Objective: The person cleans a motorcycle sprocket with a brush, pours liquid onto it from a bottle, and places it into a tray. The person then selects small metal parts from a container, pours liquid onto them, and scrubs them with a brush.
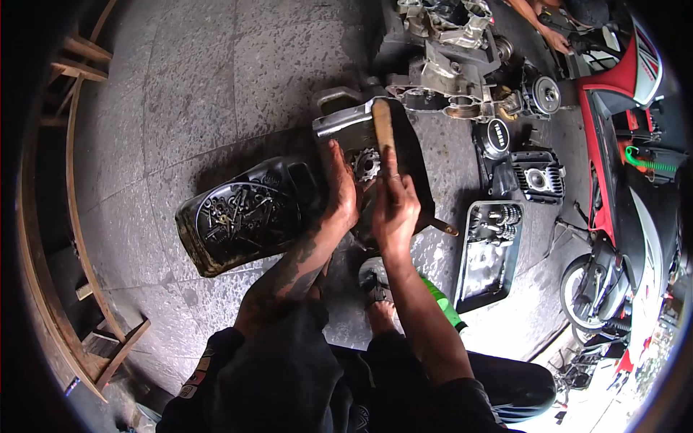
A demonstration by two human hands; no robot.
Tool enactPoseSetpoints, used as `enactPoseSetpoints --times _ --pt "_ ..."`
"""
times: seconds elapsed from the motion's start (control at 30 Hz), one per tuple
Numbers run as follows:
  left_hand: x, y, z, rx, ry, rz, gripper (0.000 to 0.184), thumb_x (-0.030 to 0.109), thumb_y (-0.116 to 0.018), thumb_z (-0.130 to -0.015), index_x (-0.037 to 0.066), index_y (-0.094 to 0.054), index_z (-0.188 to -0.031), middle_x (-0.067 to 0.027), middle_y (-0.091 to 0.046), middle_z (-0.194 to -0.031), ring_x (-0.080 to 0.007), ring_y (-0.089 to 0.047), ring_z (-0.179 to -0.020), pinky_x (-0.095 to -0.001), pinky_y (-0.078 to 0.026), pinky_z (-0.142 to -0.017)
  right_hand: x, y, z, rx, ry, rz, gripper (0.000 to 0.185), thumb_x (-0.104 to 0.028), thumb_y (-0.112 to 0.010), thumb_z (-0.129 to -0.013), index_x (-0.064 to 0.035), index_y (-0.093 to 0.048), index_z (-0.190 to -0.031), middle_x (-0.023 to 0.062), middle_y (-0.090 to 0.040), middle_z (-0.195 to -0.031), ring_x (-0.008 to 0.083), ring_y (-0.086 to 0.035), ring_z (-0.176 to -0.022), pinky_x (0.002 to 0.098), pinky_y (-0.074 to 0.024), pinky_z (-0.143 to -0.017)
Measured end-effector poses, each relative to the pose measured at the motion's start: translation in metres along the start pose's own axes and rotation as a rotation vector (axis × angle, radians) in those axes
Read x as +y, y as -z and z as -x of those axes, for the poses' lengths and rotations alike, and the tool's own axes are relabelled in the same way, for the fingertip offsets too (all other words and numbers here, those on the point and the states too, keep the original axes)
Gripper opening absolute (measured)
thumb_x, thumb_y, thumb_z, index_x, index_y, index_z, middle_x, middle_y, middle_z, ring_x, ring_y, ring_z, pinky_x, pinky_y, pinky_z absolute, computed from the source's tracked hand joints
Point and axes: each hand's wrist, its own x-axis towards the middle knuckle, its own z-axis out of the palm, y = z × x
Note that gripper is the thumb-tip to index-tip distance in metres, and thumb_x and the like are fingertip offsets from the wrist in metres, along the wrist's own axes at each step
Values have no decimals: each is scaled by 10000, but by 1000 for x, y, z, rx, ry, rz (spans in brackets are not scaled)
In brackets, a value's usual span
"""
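Note:
My left hand point(344, 186) is at the left of a toothed metal gear point(367, 164), its fingers straight along the gear's side and its thumb below. It appears to grip the gear, though the contact is partly hidden. In my right hand point(396, 209) is a tool with a tan wooden handle point(383, 124), which points away from me; its working end is hidden. Both hands are over a dark, cut-open container point(415, 155) with a pale metal-looking strip along its far edge. At its lower right, a brownish handle-like piece point(442, 227) sticks out.
Left is a cut-open black jug point(198, 260) holding several bolts and small parts. Right are a metal tray point(491, 285) with gear shafts, a finned cylinder head point(538, 177) and a YAMAHA cover point(496, 137). Engine cases point(451, 79), another person's hand point(556, 41) and a red motorcycle point(593, 144) are beyond.

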Motion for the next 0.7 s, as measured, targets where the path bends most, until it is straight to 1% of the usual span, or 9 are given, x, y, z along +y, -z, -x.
enactPoseSetpoints --times 0.13,0.2,0.23,0.27,0.4,0.43,0.53,0.57,0.7 --pt "3 9 -11 -176 28 47 752 723 -313 -883 164 -387 -1380 -1 -549 -1238 -172 -542 -1098 -381 -465 -873 23 -12 11 24 215 51 558 43 -531 -828 -96 -484 -1366 160 -629 -891 274 -540 -657 361 -478 -630" --pt "-3 9 -2 -91 -53 -39 750 720 -310 -886 160 -389 -1378 -13 -562 -1211 -183 -566 -1070 -401 -485 -858 29 -5 18 -16 54 56 557 42 -532 -830 -96 -483 -1366 162 -624 -871 278 -543 -651 368 -478 -624" --pt "-3 3 6 17 -49 -55 731 719 -312 -886 183 -390 -1378 -14 -564 -1199 -178 -560 -1087 -405 -468 -880 34 -7 9 62 100 43 552 33 -525 -840 -119 -484 -1370 164 -568 -768 277 -539 -629 379 -469 -608" --pt "-2 5 8 18 -47 -61 731 719 -312 -886 183 -390 -1378 -14 -564 -1199 -178 -560 -1087 -405 -468 -880 36 -4 5 96 92 38 552 35 -524 -841 -134 -491 -1366 155 -522 -712 271 -533 -609 385 -461 -591" --pt "-1 3 5 -86 28 9 723 717 -313 -888 193 -386 -1381 -23 -556 -1216 -171 -532 -1133 -420 -418 -951 13 2 7 25 98 -24 538 9 -565 -831 -138 -517 -1346 153 -531 -722 291 -529 -600 391 -458 -584" --pt "-2 4 3 -95 26 16 729 717 -313 -888 180 -393 -1374 -27 -555 -1221 -173 -533 -1131 -419 -413 -965 21 -7 12 30 163 65 531 -2 -570 -829 -138 -526 -1340 160 -533 -728 290 -520 -594 388 -456 -582" --pt "-1 6 6 -10 -29 -22 728 709 -313 -893 152 -425 -1348 -30 -560 -1218 -180 -535 -1130 -400 -412 -977 34 -8 10 52 -24 59 511 1 -547 -839 -110 -520 -1337 171 -545 -748 297 -512 -606 381 -459 -598" --pt "0 10 8 -42 -15 -25 721 704 -314 -896 153 -425 -1348 -29 -558 -1223 -183 -536 -1129 -402 -415 -974 40 -11 8 86 79 37 510 0 -544 -845 -101 -509 -1344 170 -538 -739 290 -510 -615 378 -463 -614" --pt "8 6 11 -144 48 -30 703 690 -320 -905 152 -426 -1345 -28 -558 -1221 -191 -545 -1118 -408 -446 -945 6 -2 13 40 84 -62 531 2 -549 -844 -130 -504 -1355 154 -538 -732 267 -520 -617 370 -467 -614"
